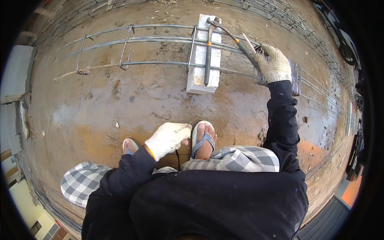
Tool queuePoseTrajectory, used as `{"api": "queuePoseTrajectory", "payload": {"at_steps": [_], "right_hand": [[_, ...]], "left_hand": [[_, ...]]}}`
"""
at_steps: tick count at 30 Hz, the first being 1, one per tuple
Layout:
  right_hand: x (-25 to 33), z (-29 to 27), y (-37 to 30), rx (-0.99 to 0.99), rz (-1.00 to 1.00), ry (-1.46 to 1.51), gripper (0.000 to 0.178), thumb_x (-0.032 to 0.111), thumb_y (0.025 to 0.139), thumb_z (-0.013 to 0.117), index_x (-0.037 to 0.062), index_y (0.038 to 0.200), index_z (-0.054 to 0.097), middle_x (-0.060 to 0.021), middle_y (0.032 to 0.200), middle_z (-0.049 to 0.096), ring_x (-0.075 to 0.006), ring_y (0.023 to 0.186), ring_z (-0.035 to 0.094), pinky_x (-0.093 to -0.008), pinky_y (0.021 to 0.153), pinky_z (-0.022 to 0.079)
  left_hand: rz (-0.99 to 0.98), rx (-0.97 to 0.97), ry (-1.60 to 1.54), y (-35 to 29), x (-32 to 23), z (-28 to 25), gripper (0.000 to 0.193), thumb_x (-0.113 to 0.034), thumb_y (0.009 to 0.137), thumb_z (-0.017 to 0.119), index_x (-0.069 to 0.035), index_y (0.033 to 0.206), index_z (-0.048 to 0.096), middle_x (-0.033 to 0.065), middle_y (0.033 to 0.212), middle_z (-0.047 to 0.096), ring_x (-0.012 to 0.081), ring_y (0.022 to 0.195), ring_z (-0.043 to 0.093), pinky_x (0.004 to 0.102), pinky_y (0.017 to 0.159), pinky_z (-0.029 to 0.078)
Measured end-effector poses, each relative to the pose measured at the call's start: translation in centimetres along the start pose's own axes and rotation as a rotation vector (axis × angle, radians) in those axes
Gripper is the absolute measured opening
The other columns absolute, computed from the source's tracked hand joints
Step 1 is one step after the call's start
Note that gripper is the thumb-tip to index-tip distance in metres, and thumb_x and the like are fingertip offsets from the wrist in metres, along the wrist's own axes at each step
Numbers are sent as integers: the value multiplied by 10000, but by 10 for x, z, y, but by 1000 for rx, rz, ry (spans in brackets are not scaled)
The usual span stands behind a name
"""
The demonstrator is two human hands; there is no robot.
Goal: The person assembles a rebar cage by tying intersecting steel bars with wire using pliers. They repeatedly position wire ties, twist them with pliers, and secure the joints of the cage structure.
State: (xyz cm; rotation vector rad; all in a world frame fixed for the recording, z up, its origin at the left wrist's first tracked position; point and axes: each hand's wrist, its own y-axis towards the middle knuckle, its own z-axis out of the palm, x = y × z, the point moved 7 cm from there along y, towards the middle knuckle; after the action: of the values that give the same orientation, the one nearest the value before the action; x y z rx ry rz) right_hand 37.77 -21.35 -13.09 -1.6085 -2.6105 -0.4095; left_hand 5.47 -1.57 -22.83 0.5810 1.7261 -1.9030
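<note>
My left hand (pixel 168 139), in a pale knit glove, is closed in front of my feet. A thin dark strand (pixel 178 159) hangs below it; whether the hand holds it is unclear. My right hand (pixel 274 64), also gloved, reaches far right, its fingers bent over a bundle of steel stirrups (pixel 296 78). Beside its fingertips juts a thin pale stick (pixel 249 43). Pincers (pixel 208 52) with dark handles and orange bands lie spread on a white block (pixel 196 82), one handle reaching toward my right hand. Long steel bars (pixel 160 39) run across the block.
Square stirrups (pixel 127 47) stand spaced along the bars at left. More rebar cages (pixel 276 14) lie at the far side. The ground (pixel 100 116) is wet and muddy. A motorbike wheel (pixel 347 50) shows at far right, pale boards (pixel 18 72) at far left.
</note>
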Motion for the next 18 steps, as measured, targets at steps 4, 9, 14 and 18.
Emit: {"api": "queuePoseTrajectory", "payload": {"at_steps": [4, 9, 14, 18], "right_hand": [[34, -23, -3, -15, -162, 246, 297, 240, 831, 700, 66, 1072, 699, -147, 929, 695, -299, 852, 671, -370, 762, 521], [87, -17, 8, 25, -339, 369, 243, 161, 843, 677, 44, 1055, 700, -151, 967, 701, -282, 881, 686, -348, 789, 527], [130, 8, 12, 82, -492, 315, 247, 139, 816, 684, 66, 1051, 701, -142, 980, 686, -321, 926, 659, -393, 818, 519], [166, 19, 14, 21, -729, 348, 269, 124, 828, 649, 135, 1095, 682, -98, 964, 683, -318, 999, 627, -434, 881, 500]], "left_hand": [[173, -412, -247, -41, -35, -70, 299, -174, 925, 574, -39, 1187, 626, -6, 717, 610, 24, 490, 402, 181, 446, 305], [382, -467, -147, 3, -56, -84, 220, -150, 928, 551, -30, 1096, 627, 3, 743, 604, 35, 579, 460, 201, 521, 379], [392, -434, -255, 51, -64, -83, 275, -68, 906, 555, -23, 1154, 666, -14, 807, 632, 28, 634, 491, 205, 549, 402], [579, -439, -446, 68, -84, -88, 278, -60, 891, 628, 4, 1160, 664, -12, 808, 647, 30, 584, 479, 180, 501, 366]]}}
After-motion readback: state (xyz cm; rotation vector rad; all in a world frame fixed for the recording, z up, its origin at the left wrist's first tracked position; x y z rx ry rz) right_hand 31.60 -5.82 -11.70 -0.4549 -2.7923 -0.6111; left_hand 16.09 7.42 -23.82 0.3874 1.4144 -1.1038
